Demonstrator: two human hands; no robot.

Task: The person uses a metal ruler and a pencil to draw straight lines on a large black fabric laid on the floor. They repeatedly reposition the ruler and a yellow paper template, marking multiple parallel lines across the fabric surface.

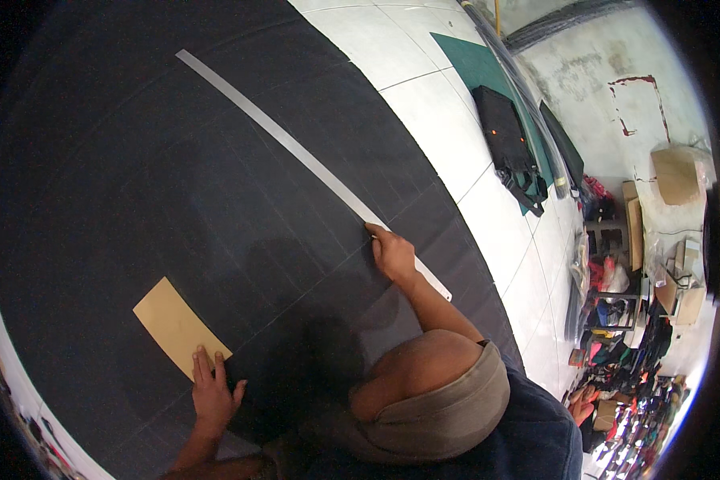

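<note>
A wide sheet of dark fabric [136,184] with faint chalk lines is spread over the floor. A long metal ruler [296,148] lies diagonally across it. My right hand [392,254] presses on the ruler near its lower end, fingers curled on its edge. Whether anything else is in that hand is hidden. A brown paper rectangle [172,320] lies on the fabric at lower left. My left hand [212,392] rests flat, fingers spread, on the paper's near corner and the fabric. My bent knee [440,392] in a beige trouser leg sits between the arms.
White floor tiles [448,120] border the fabric on the right. On them lie a green cutting mat [468,60] and a black bag [508,136] with straps. Cardboard boxes [676,176] and shelves of clothes [616,320] crowd the far right wall.
</note>
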